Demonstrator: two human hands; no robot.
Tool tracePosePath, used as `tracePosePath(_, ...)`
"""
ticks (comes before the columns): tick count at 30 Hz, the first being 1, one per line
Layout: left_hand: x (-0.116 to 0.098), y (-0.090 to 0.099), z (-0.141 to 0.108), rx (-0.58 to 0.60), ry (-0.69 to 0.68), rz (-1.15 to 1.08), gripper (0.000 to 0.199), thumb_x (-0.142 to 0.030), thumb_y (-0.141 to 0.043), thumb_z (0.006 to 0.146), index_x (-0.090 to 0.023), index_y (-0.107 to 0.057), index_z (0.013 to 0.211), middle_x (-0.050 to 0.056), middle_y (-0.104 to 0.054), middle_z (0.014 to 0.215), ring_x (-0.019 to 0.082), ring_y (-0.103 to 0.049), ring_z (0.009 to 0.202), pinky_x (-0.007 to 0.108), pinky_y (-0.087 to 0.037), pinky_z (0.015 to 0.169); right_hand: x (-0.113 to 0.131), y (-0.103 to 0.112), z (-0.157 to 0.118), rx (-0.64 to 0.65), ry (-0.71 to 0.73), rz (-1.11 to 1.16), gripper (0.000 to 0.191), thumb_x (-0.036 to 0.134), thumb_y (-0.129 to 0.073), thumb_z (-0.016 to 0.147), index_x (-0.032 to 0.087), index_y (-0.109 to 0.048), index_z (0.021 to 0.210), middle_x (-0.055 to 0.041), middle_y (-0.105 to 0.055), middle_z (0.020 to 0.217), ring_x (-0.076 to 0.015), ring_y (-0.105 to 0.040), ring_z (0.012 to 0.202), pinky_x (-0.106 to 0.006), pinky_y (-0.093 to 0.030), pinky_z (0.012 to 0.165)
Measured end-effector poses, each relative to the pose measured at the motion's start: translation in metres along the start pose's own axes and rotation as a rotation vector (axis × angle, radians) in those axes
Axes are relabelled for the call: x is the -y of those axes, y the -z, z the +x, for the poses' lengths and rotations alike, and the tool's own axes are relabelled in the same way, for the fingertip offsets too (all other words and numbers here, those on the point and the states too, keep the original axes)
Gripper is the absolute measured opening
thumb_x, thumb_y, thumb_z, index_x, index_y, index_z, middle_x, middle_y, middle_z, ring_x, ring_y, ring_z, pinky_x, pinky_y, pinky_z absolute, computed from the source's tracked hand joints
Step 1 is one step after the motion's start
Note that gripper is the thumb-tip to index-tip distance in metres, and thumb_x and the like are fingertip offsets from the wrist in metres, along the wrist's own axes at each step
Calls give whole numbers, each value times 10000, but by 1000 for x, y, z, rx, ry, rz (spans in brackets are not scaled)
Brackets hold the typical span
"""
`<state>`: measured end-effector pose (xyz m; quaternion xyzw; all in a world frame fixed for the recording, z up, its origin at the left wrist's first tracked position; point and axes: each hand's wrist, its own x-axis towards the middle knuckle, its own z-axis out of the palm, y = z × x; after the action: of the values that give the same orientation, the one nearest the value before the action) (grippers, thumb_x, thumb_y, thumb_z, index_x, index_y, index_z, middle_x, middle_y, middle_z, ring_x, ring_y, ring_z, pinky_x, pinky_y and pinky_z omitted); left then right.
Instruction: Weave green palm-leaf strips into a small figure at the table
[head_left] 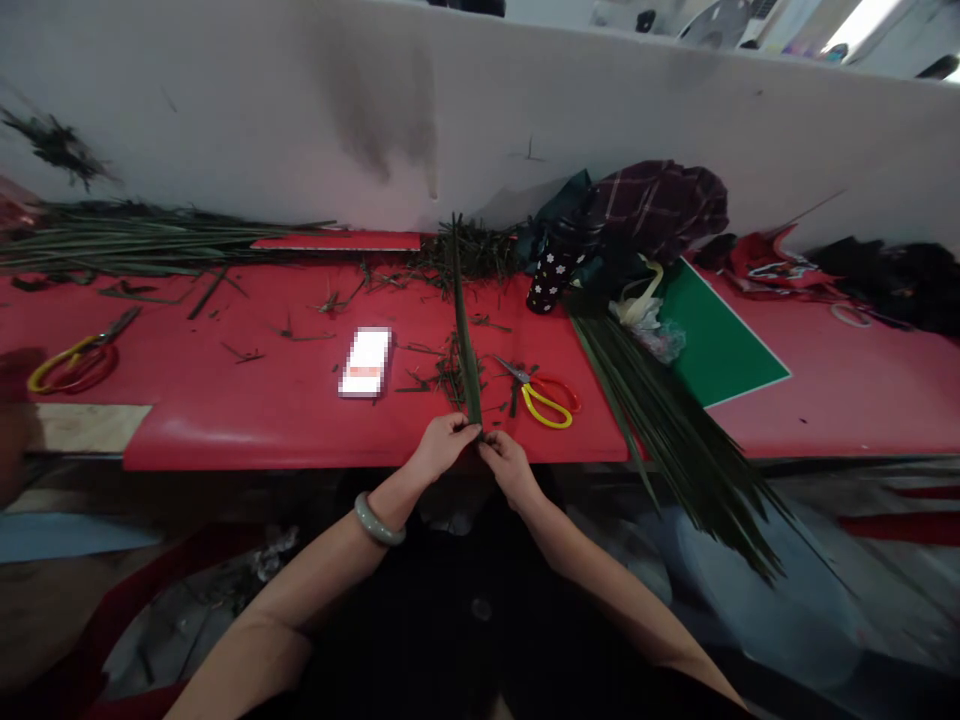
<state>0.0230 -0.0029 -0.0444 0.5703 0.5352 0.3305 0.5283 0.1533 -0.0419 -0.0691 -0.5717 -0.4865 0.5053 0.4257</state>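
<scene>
A long green palm leaf strip (463, 330) points away from me over the red table, its near end pinched by both hands. My left hand (444, 447) grips it between thumb and fingers, with a pale bangle on that wrist. Close beside it, my right hand (508, 464) pinches the same end from the right; the fingertips nearly touch. Under the strip lies a small heap of leaf scraps (448, 372). Scissors with red and yellow handles (546, 400) rest just right of the strip. A phone with a blurred-out screen (366, 362) lies to the left.
A bundle of long leaves (675, 430) hangs over the table's front edge at right, near a flowered black tumbler (555, 270) and a green board (720, 340). More leaves (135, 240) lie along the wall at left, with other scissors (79, 358) before them. A person's arm shows at far left.
</scene>
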Motion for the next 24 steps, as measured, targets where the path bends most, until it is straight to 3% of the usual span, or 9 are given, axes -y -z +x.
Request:
tracePosePath(3, 7, 3, 1, 46, 19, -38, 258, -385, -574, 668, -137, -541, 606, -42, -464, 542, 79, -400, 542, 219, -312, 538, -3, 4, 7, 53, 42, -113, 161, 337, -524, 709, 188, -478, 667, 46, -437, 565, -88, -411, 534, -213, -337, 499)
tracePosePath(10, 6, 9, 6, 9, 73, -259, 255, -368, -584, 667, -143, -497, 585, -54, -431, 493, 60, -378, 487, 209, -289, 491, 2, -2, 17, 137, -23, -69, 182, 384, -515, 704, 203, -502, 708, 46, -467, 586, -91, -444, 496, -225, -424, 463)
tracePosePath(14, 1, 13, 9, 1, 112, -316, 255, -366, -622, 629, -144, -499, 600, -54, -463, 483, 57, -402, 460, 205, -307, 477, 7, -2, 28, 117, 22, -147, 162, 359, -529, 693, 201, -523, 726, 28, -538, 624, -105, -502, 541, -229, -442, 485)
tracePosePath(24, 2, 19, 18, 39, 161, -398, 152, -244, -617, 599, -123, -549, 661, -39, -549, 555, 55, -490, 510, 207, -401, 559, -2, -6, 43, 82, 36, -15, 157, 374, -529, 696, 218, -513, 706, 39, -521, 601, -104, -474, 517, -228, -419, 475)
